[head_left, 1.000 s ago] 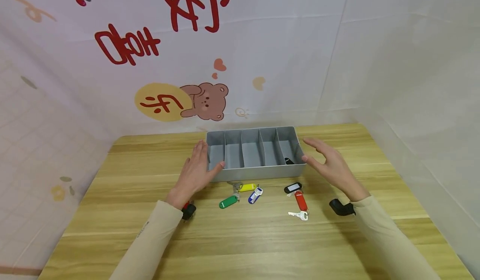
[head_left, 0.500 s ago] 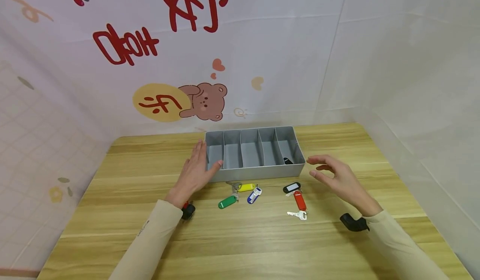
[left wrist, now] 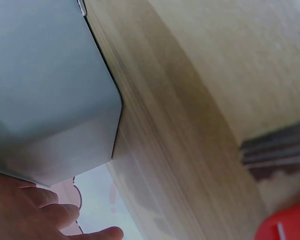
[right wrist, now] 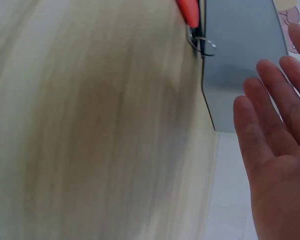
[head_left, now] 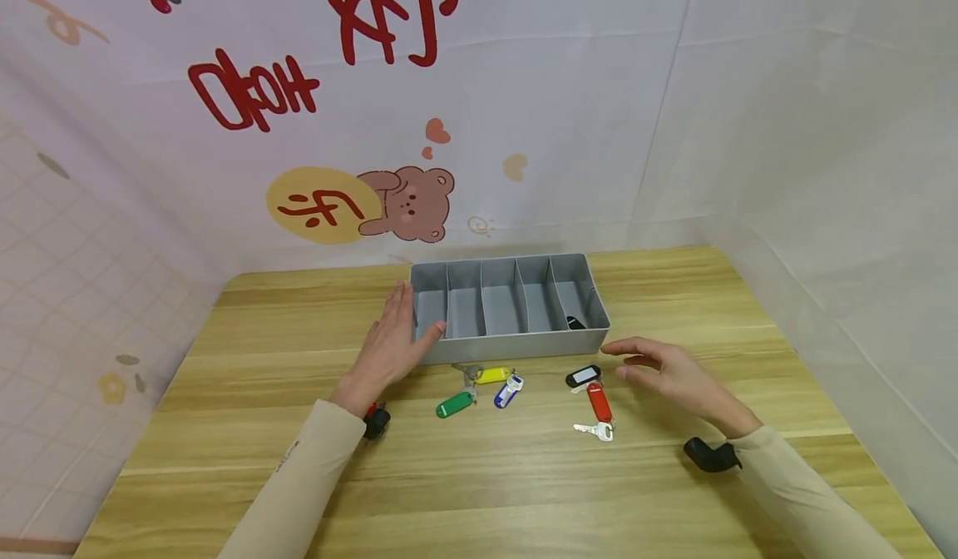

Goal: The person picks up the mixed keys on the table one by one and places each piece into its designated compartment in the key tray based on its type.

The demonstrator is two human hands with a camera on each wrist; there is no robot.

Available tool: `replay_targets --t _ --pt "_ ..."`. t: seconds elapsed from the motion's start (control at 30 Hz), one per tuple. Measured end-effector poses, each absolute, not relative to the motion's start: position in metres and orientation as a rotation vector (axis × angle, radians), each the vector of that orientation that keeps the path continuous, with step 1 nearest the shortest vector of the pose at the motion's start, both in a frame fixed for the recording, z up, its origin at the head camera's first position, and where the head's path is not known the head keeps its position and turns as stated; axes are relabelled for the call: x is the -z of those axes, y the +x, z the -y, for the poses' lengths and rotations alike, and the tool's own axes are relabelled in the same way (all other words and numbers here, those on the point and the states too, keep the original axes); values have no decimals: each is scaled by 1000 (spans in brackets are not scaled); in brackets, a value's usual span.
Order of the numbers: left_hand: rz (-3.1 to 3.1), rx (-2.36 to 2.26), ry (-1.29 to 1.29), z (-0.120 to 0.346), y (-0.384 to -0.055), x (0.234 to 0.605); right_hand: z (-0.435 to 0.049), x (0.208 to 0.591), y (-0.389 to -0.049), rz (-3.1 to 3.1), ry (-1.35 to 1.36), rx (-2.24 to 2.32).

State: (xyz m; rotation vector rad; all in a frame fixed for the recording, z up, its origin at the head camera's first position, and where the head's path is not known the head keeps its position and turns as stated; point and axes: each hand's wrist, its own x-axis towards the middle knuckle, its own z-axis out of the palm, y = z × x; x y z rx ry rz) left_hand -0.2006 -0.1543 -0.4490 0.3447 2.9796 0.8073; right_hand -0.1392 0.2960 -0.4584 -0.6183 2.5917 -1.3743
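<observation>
A grey tray with several compartments stands at the back of the table, a black key tag lying in its rightmost one. My left hand rests against the tray's left end, fingers straight and thumb over the front rim. Near the tray's front right corner hovers my right hand, fingers loosely bent and holding nothing. Closest to it lie a black key tag and a red key tag with a silver key. Further left are yellow, blue and green key tags.
The wooden table meets a printed cloth wall behind the tray. A black wrist camera mount sits under the right sleeve, and a black and red one by the left wrist.
My right hand has left the tray's right end, moving down and toward the front beside the black tag. My left hand has stayed at the tray's left end.
</observation>
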Motion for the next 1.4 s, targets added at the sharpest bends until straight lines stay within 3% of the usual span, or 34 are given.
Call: replay_targets --t 1.4 --pt "-2988 -801 338 152 -200 449 -283 480 -156 -2687 -783 1112"
